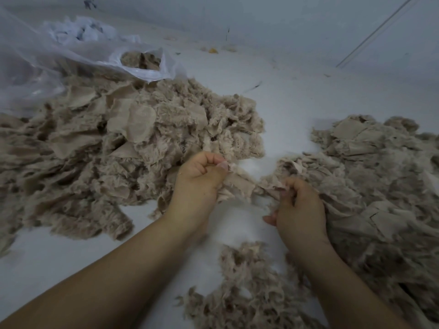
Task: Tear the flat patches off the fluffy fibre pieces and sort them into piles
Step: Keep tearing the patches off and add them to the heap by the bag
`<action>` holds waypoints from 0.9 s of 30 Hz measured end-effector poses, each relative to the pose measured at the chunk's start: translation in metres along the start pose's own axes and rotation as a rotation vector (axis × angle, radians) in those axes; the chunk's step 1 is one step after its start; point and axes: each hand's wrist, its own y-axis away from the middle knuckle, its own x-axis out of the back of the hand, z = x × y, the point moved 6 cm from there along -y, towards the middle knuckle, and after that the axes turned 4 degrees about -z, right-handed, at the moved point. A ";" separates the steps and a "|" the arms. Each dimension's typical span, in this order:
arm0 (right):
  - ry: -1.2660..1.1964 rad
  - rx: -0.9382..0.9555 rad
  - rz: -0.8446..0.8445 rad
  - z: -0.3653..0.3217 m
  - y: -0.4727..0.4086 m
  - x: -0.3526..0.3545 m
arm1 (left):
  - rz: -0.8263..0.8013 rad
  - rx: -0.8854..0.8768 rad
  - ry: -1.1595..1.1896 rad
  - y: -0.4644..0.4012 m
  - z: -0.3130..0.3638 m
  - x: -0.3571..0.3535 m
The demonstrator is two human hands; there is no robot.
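Note:
Between my hands stretches one beige fibre piece [240, 185] with a flat patch on it. My left hand [199, 179] grips its left end with curled fingers and thumb. My right hand [299, 205] pinches its right end. A large heap of fluffy beige pieces with flat patches [114, 148] lies on the left. Another heap with several flat patches [380, 181] lies on the right, touching my right hand. A smaller fluffy pile [249, 288] sits near me between my forearms.
A clear plastic bag [142, 65] holding more beige pieces lies at the back left, with white scraps [83, 32] behind it. The white floor [285, 96] runs to a wall at the back. Small yellow bits [213, 50] lie far off.

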 end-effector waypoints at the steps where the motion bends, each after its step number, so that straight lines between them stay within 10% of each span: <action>1: 0.011 0.031 -0.007 -0.003 0.003 -0.001 | -0.012 0.026 0.024 0.000 -0.001 -0.001; 8: 0.031 0.284 -0.244 -0.021 0.017 -0.017 | -0.215 0.144 0.073 0.005 -0.009 -0.021; 27: 0.130 0.274 -0.146 -0.014 0.008 -0.014 | -0.155 0.062 0.139 0.004 -0.005 -0.017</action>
